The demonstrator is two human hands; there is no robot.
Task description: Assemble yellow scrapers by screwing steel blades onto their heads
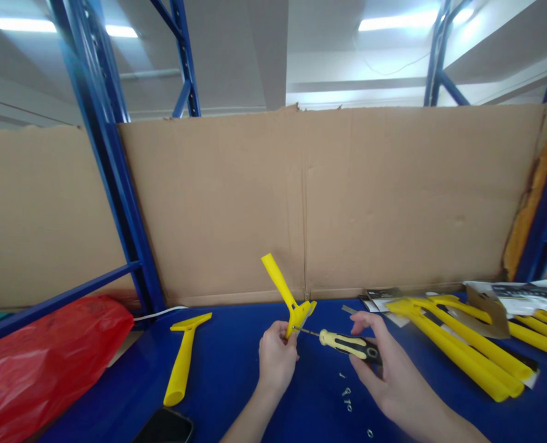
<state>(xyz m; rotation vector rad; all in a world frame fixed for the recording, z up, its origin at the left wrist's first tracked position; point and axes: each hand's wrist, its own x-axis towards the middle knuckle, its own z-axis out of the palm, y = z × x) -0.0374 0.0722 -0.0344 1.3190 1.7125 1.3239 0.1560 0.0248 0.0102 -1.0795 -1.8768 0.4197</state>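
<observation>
Yellow scraper [296, 312]: left hand [277, 358] | screwdriver [349, 345]: right hand [395, 375] | red bag [54, 363]: contents hidden

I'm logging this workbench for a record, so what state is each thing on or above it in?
Left hand: closed on held scraper
Held scraper: tilted, handle up
Right hand: holding screwdriver
Screwdriver: tip at held scraper's head
Left scraper: lying flat
Right-side scrapers: overlapping
Phone: screen dark
Small pieces: loose
Ceiling lights: on

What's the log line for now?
left hand: holds yellow scraper | right hand: holds screwdriver, tip at scraper
</observation>
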